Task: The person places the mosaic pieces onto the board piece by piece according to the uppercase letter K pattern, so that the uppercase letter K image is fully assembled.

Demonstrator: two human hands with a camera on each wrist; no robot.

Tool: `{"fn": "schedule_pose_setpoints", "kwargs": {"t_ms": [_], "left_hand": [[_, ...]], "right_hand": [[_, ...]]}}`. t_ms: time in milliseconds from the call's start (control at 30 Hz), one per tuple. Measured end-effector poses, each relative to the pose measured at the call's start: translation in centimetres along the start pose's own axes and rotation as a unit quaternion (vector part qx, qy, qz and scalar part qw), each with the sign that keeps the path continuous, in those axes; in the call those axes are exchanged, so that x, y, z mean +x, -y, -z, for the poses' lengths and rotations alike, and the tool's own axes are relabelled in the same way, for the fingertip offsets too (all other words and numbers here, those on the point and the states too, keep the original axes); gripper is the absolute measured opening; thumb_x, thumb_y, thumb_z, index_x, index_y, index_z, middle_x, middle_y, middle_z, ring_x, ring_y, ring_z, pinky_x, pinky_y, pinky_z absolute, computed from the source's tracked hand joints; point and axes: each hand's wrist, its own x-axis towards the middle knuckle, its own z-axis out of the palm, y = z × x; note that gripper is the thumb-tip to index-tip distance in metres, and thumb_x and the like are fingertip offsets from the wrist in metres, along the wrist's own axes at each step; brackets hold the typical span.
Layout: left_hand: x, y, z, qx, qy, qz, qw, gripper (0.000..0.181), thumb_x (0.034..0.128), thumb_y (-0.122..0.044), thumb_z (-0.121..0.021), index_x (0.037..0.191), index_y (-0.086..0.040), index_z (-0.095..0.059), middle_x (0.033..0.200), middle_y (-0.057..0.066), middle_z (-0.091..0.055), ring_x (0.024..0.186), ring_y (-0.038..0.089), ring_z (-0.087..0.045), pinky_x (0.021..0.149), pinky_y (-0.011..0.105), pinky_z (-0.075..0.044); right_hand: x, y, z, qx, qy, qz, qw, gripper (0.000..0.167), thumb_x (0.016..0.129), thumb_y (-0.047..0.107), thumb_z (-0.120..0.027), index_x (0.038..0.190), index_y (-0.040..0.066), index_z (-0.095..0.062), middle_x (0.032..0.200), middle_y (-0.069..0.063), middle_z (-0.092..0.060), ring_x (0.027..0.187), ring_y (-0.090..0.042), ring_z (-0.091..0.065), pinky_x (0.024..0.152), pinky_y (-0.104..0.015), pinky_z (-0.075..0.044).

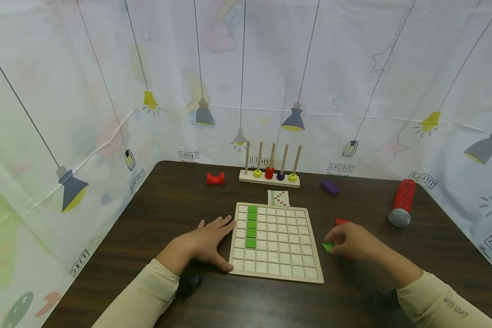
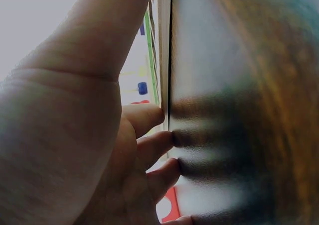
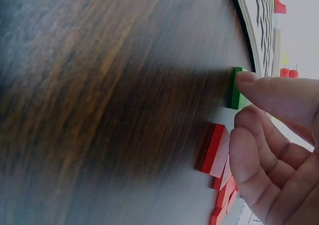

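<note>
A wooden grid board (image 1: pixel 276 276) lies on the dark table, with a column of several green tiles (image 1: pixel 251 224) in its second column from the left. My left hand (image 1: pixel 206 241) rests at the board's left edge, fingers spread and thumb near the lower left corner. To the right of the board, my right hand (image 1: pixel 354 241) pinches a loose green tile (image 3: pixel 235 88) between thumb and fingers, low over the table. Several red tiles (image 3: pixel 214 150) lie beside the right hand, partly hidden by it in the head view.
Behind the board lie a small pattern card (image 1: pixel 278 197) and a peg stand (image 1: pixel 269 179) with coloured beads. A red arched block (image 1: pixel 215 178) is at the back left, a purple block (image 1: pixel 330 187) at the back right. A red microphone (image 1: pixel 403 200) lies far right.
</note>
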Motion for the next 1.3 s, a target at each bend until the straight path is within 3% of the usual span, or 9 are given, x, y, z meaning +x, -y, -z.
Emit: {"fn": "schedule_pose_setpoints", "kwargs": {"t_ms": [200,367,500,633,767,833,1067,1300], "left_hand": [[0.0,0.1,-0.1,0.001,0.002,-0.001,1.0,0.12,0.0757,-0.063,-0.083,0.166,-0.019,-0.017,0.17,0.005,-0.009,0.155,0.029,-0.007,0.118,0.064,-0.007],[0.2,0.3,-0.3,0.006,0.002,0.0,1.0,0.121,0.0752,-0.065,-0.083,0.166,-0.021,-0.016,0.17,0.004,-0.009,0.155,0.028,-0.007,0.118,0.063,-0.007],[0.3,0.4,-0.3,0.008,0.002,0.001,1.0,0.121,0.0747,-0.065,-0.083,0.166,-0.021,-0.016,0.17,0.004,-0.009,0.155,0.028,-0.007,0.118,0.064,-0.007],[0.3,0.3,-0.3,0.005,0.002,-0.001,1.0,0.121,0.0746,-0.065,-0.083,0.166,-0.019,-0.017,0.17,0.005,-0.009,0.155,0.028,-0.007,0.117,0.064,-0.007],[0.3,0.3,-0.3,0.005,0.001,-0.002,1.0,0.121,0.0749,-0.065,-0.083,0.166,-0.019,-0.017,0.17,0.005,-0.01,0.155,0.029,-0.008,0.117,0.065,-0.007],[0.3,0.3,-0.2,0.006,0.0,-0.001,1.0,0.121,0.0749,-0.065,-0.083,0.166,-0.019,-0.017,0.17,0.005,-0.009,0.155,0.028,-0.007,0.117,0.065,-0.007],[0.2,0.4,-0.3,0.006,0.001,-0.001,1.0,0.121,0.075,-0.065,-0.082,0.166,-0.02,-0.016,0.17,0.005,-0.009,0.155,0.028,-0.007,0.117,0.065,-0.007],[0.3,0.5,-0.3,0.006,0.001,-0.004,1.0,0.12,0.0757,-0.065,-0.082,0.166,-0.02,-0.016,0.17,0.005,-0.008,0.155,0.028,-0.007,0.117,0.064,-0.007]], "right_hand": [[0.3,0.0,0.0,-0.03,-0.003,0.009,0.9995,0.03,0.083,0.012,-0.084,0.111,0.009,-0.074,0.08,-0.001,-0.061,0.069,-0.018,-0.057,0.06,-0.037,-0.049],[0.7,0.2,0.1,-0.065,-0.009,0.001,0.9978,0.025,0.081,0.015,-0.087,0.102,0.013,-0.074,0.086,0.002,-0.064,0.081,-0.019,-0.059,0.072,-0.044,-0.05],[0.6,0.2,-0.1,-0.074,-0.042,0.029,0.9959,0.024,0.08,0.011,-0.086,0.092,0.016,-0.066,0.09,0.002,-0.064,0.083,-0.02,-0.06,0.071,-0.045,-0.051],[0.6,0.3,-0.5,-0.071,-0.09,0.038,0.9927,0.02,0.087,0.009,-0.08,0.091,0.017,-0.062,0.089,0.002,-0.064,0.079,-0.019,-0.059,0.067,-0.041,-0.049],[0.8,1.1,-0.8,-0.036,-0.13,0.037,0.9902,0.011,0.092,0.015,-0.077,0.1,0.015,-0.069,0.096,0.001,-0.07,0.089,-0.022,-0.065,0.075,-0.045,-0.053],[0.9,2.0,-1.0,0.002,-0.13,0.035,0.9909,0.012,0.094,0.017,-0.076,0.104,0.013,-0.071,0.097,0.0,-0.071,0.089,-0.023,-0.067,0.074,-0.045,-0.054],[1.6,5.5,-2.7,0.149,-0.08,0.05,0.9844,0.016,0.094,0.011,-0.075,0.107,0.003,-0.072,0.094,-0.006,-0.071,0.081,-0.023,-0.067,0.068,-0.039,-0.059],[2.7,8.3,-4.6,0.179,-0.036,0.079,0.9799,0.016,0.093,0.009,-0.074,0.106,0.0,-0.072,0.086,-0.007,-0.069,0.074,-0.025,-0.067,0.067,-0.038,-0.059]]}}
